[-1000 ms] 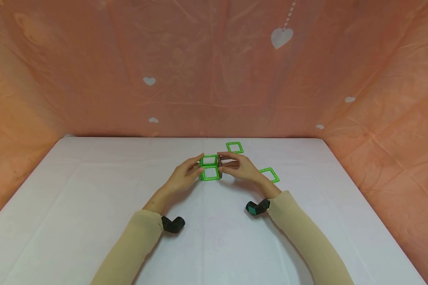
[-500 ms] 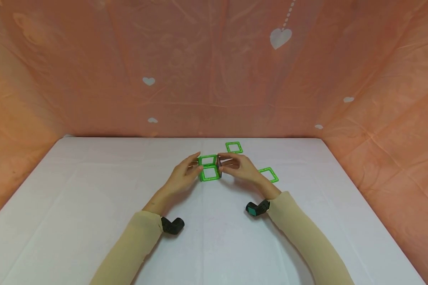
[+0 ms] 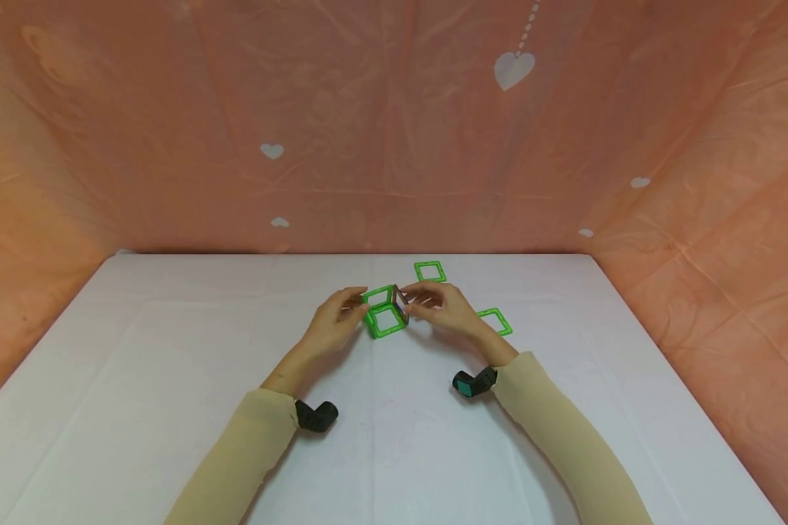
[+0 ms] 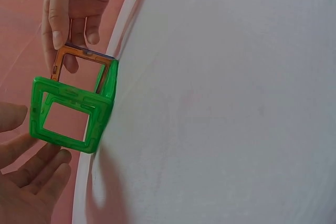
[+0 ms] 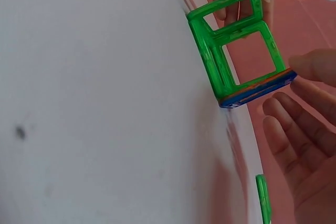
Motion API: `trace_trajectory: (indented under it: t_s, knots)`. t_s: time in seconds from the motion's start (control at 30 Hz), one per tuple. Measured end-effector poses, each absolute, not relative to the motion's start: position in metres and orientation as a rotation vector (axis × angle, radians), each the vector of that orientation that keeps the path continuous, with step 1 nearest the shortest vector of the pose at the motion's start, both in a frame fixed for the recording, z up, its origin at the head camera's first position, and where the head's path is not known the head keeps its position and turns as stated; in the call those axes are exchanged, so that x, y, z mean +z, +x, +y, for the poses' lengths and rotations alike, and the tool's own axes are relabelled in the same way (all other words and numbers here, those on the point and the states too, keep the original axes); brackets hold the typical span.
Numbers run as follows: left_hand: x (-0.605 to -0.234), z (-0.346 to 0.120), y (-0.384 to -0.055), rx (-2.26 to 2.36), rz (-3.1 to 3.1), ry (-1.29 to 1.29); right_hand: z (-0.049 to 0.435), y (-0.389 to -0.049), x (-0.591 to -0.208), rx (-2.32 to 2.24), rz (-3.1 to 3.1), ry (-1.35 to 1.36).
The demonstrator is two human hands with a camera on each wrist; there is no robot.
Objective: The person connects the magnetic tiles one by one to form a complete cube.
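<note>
Several square magnetic tiles are joined into an open, boxy shape between the two hands. Its green tiles (image 3: 386,319) are clear in all views, and an orange and blue tile (image 5: 257,88) stands along the right side. My left hand (image 3: 333,321) holds the green left side with thumb and fingertips; part of that grip is hidden in the left wrist view. With thumb and fingers, my right hand (image 3: 443,310) pinches the orange and blue tile at its outer corner. The shape is tilted, its right side turned away, and it seems raised off the table.
A loose green square tile (image 3: 430,263) lies on the white table (image 3: 394,452) behind the hands. Another green tile (image 3: 504,321) lies to the right, partly hidden by the right wrist. A pinkish curtain (image 3: 381,131) hangs at the back and sides.
The joined tiles have turned counter-clockwise as seen from the head, from nearly square-on to slanted. My left hand has shifted slightly left; the right hand has hardly moved. Loose tiles stay put.
</note>
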State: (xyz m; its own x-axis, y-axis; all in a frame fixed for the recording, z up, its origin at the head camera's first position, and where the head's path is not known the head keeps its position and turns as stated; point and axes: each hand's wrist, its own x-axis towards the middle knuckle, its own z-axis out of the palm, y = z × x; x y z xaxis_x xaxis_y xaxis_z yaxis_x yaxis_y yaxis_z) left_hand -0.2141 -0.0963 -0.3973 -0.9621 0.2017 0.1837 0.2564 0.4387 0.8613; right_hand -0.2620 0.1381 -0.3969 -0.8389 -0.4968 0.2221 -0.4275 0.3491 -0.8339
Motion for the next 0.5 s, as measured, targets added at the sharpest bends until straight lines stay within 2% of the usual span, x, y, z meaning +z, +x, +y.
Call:
trace_trajectory:
  t_s: [0.5]
  knots:
    - [-0.3988,-0.0966,-0.2139,-1.593,-2.615,-0.445,0.1376,-0.2604,-0.3941,-1.539,2.504,-0.853]
